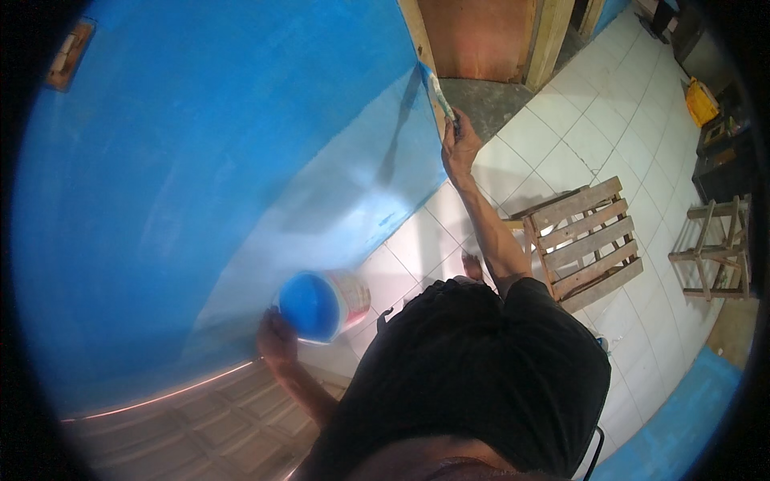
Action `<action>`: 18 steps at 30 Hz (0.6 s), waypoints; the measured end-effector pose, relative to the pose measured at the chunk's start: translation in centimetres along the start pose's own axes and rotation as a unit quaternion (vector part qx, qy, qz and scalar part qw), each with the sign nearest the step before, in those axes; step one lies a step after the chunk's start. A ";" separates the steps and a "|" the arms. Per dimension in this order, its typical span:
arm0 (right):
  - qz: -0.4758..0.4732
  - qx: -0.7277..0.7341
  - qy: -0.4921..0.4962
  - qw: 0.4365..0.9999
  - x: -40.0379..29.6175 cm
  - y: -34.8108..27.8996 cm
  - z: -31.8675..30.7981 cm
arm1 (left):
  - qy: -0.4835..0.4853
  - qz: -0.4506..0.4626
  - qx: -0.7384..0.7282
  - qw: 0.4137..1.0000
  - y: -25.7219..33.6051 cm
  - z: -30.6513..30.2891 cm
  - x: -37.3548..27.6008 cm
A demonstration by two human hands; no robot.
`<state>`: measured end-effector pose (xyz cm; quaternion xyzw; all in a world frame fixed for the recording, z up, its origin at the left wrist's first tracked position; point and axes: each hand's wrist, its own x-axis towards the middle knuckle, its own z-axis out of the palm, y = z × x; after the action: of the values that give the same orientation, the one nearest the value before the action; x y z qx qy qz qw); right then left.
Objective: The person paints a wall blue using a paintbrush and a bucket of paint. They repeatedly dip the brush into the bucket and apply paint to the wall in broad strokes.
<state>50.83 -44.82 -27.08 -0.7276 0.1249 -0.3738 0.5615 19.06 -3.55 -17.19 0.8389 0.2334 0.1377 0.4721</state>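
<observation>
My left hand [278, 338] grips the rim of a plastic bucket [355, 299] of blue paint [310, 306], tilted in view near the wall. My right hand [461, 144] is stretched forward and holds the handle of a paintbrush [440, 96]. The brush's blue head touches the wall's edge beside a wooden door frame [415, 30]. Deep blue paint covers the upper part of the wall [198, 132]; a paler blue band [355, 150] lies below it, with the brush's shadow on it.
A slatted wooden chair [589, 240] stands on the white tiled floor [559, 132] at my right. Farther right are a wooden stand [716, 252] and a yellow bag [701, 102]. A panelled wooden door [210, 421] is at lower left. A brown door panel [478, 39] shows ahead.
</observation>
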 end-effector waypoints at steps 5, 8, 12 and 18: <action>-0.017 -0.004 -0.006 1.000 -0.2 0.1 0.3 | 0.052 -0.181 -0.272 0.944 2.2 0.7 -0.5; 0.011 0.015 -0.038 0.999 -1.0 -0.6 0.6 | 0.051 -0.264 -0.422 0.866 3.0 0.3 -1.0; 0.037 0.000 -0.093 0.995 -2.7 -1.4 1.2 | 0.051 -0.278 -0.459 0.842 2.1 -0.1 -0.8; 0.034 0.119 -0.168 0.978 -7.5 -2.4 1.2 | 0.033 -0.214 -0.368 0.904 2.3 0.6 -0.8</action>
<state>45.90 -38.68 -28.01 -0.7032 0.0084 -0.2390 0.6696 19.26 -5.42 -15.58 0.5305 0.3559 0.1373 0.7570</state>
